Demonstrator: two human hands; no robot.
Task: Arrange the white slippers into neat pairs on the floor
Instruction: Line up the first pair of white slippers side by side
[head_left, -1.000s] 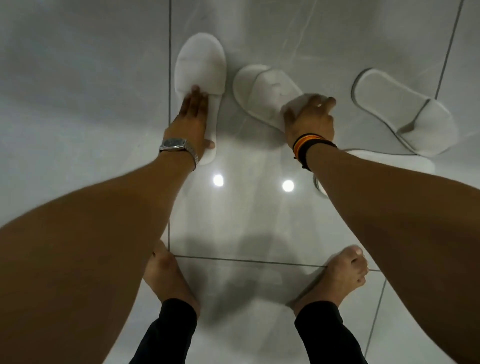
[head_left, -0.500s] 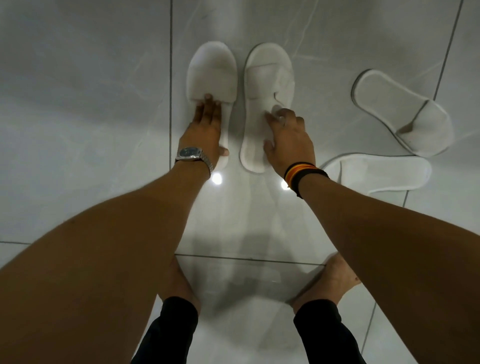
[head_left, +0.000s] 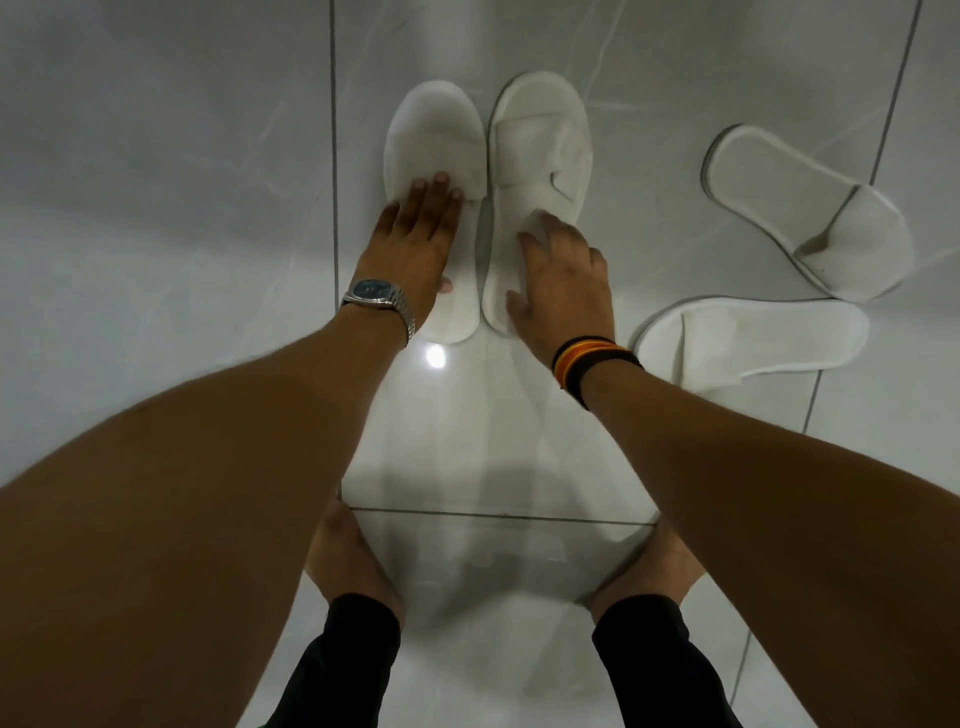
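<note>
Two white slippers lie side by side in the middle of the grey tiled floor, toes pointing away from me: the left slipper (head_left: 434, 130) and the right slipper (head_left: 540, 130), almost touching. My left hand (head_left: 415, 244), with a watch on the wrist, presses flat on the left slipper's sole and strap edge. My right hand (head_left: 566, 280), with a striped wristband, holds the right slipper's heel part, thumb at its inner edge. Two more white slippers lie apart at the right: a slanted one (head_left: 795, 202) and one lying crosswise (head_left: 758, 338) below it.
My bare feet (head_left: 343, 561) stand on the glossy tiles below the paired slippers, black trouser legs at the bottom edge. Dark grout lines (head_left: 334, 156) cross the floor. A lamp reflection (head_left: 435, 357) shines between my wrists.
My right hand has turned the right slipper from a slant and slid it beside the left one. My left hand has kept its slipper pressed down, and both slippers now lie parallel and closer together.
</note>
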